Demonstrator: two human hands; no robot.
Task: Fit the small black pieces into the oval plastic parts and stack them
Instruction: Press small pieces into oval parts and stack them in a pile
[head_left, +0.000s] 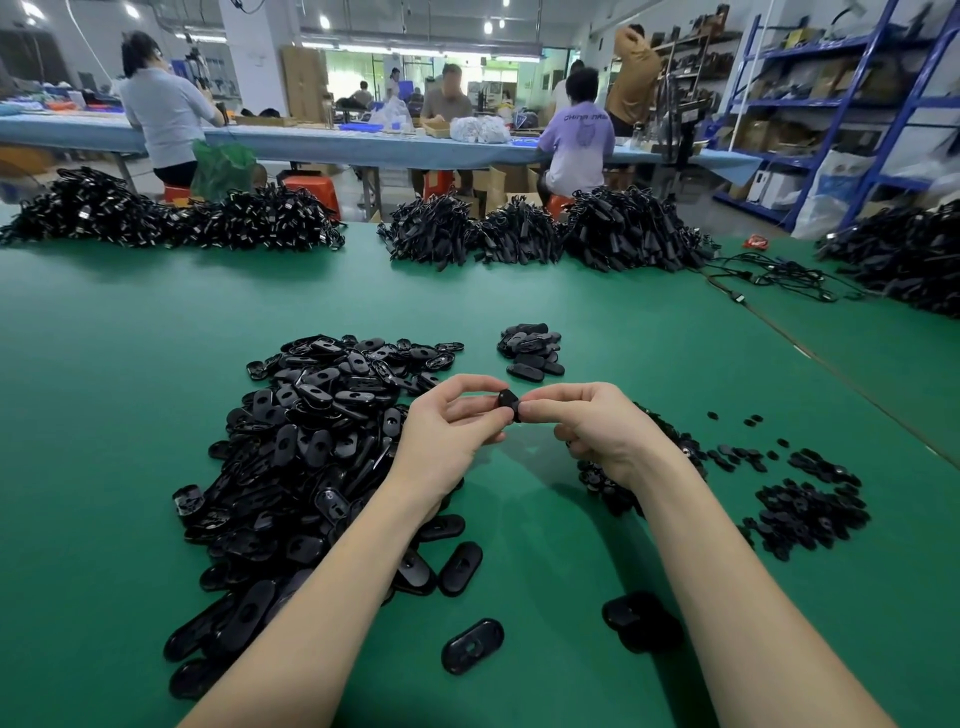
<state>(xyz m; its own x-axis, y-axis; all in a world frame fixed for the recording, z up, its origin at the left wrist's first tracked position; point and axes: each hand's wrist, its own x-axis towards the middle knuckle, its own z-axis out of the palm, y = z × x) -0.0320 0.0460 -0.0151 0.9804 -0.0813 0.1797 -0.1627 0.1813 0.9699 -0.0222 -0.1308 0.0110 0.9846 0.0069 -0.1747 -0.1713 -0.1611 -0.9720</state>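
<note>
My left hand (447, 431) and my right hand (597, 431) meet above the green table (623, 332) and both pinch one black oval plastic part (508, 401) between thumb and fingertips. Whether a small piece sits in it is hidden by my fingers. A big heap of oval parts (311, 447) lies under and left of my left arm. Small black pieces (810, 512) lie scattered at the right, some under my right hand. A small stack of oval parts (531, 351) sits just beyond my hands.
Loose oval parts (471, 644) lie near the front between my arms. Bundles of black cables (519, 234) line the far edge of the table, more at the right (904, 254). People sit at a long bench behind; blue shelving stands at the far right.
</note>
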